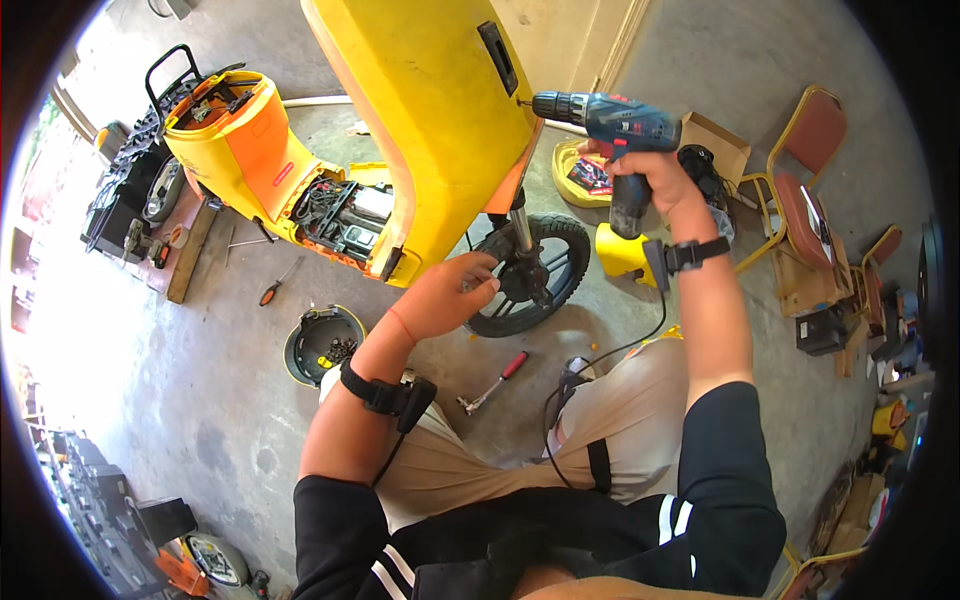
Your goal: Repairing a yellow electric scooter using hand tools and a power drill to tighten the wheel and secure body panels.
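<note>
Lying on the floor between my legs is a ratchet wrench with red handle; near my left knee, a round black container holds small dark parts. My left hand is in front of the black wheel, its thumb and bent fingers apart; whether it touches the wheel, I cannot tell. My right hand is clamped on the handle of a blue drill, whose tip points at the edge of the yellow panel. Farther right stands a red chair.
</note>
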Tool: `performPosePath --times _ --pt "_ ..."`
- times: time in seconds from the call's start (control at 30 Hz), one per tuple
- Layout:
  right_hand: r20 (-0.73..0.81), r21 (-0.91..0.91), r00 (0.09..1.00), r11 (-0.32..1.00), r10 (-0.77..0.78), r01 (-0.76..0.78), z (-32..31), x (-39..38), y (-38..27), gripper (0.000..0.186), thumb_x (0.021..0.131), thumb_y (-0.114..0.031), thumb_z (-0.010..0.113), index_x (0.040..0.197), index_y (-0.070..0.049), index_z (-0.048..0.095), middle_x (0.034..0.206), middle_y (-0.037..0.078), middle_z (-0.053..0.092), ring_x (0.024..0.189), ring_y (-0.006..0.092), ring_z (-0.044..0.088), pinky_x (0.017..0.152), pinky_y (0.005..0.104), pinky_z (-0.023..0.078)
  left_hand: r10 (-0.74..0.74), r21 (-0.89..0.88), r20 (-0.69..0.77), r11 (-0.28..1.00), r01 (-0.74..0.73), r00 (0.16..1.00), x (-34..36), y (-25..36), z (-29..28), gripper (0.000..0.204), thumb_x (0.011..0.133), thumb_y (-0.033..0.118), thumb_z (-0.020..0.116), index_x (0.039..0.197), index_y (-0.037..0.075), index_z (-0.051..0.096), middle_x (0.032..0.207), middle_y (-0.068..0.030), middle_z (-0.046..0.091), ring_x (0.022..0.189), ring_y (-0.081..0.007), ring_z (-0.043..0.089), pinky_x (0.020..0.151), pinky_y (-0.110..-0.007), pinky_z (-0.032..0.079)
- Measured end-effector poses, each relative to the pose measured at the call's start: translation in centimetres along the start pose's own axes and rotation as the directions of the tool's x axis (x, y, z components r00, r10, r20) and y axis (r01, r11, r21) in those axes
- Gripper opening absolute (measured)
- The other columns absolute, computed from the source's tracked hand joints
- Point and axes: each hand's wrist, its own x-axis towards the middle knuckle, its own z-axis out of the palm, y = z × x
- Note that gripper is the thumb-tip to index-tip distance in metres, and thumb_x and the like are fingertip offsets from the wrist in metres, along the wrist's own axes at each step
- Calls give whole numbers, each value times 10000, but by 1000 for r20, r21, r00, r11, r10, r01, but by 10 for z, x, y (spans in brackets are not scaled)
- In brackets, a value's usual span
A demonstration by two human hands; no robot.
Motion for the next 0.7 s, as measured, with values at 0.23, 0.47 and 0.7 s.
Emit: performPosePath --times 0.23,0.47,0.7 --pt "-26 -327 1000 945 -8 -1 -23 20 -20 277 690 -11 651 963 -3 694 930 78 704 880 178 655 809 301 518 101 81 25 991 -103 995 6 12 15 368 911 222 679 1175 -28 628 1030 -192 715 958 -287 704 856 -366 544" --pt "-101 -7 982 987 159 -161 -17 16 -12 291 671 -25 612 952 22 671 878 109 676 777 217 657 726 320 534 148 82 74 985 -154 986 18 22 23 340 916 179 664 1189 -21 632 1003 -171 711 944 -257 703 855 -361 543" --pt "-82 149 961 956 265 -251 -13 13 -8 272 695 -41 595 949 22 668 860 130 678 713 194 635 724 316 545 247 94 79 963 -254 966 24 22 26 307 906 167 668 1148 -19 643 983 -175 710 913 -270 707 840 -366 549"
